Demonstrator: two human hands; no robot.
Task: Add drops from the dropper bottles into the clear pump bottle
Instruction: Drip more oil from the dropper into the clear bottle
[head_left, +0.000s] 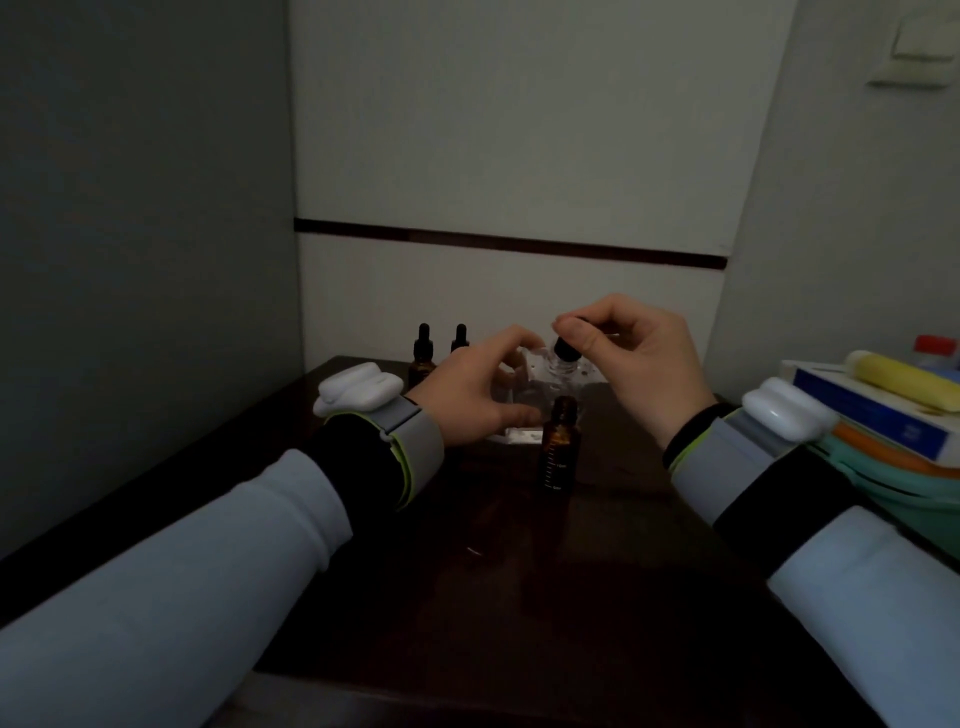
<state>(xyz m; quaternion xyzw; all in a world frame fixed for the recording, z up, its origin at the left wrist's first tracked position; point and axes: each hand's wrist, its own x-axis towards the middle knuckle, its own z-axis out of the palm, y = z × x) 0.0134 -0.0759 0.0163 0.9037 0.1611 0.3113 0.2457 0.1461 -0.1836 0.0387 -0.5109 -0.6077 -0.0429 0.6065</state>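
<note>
The clear pump bottle (540, 387) stands on the dark table (519, 571), its neck open at the top. My left hand (470, 387) grips its left side, fingers curled round it. My right hand (631, 358) pinches the black bulb of a dropper (567, 349), which hangs over the clear bottle's neck. In front stands an uncapped amber dropper bottle (559, 451) with printed marks. Two capped amber dropper bottles (422, 353) (460, 338) stand behind my left hand.
A stack of boxes and trays (878, 421) with a yellow tube (904, 382) and a red-capped bottle (935, 351) sits at the right edge. Walls close in on the left and behind the table. Both wrists carry white devices on grey bands.
</note>
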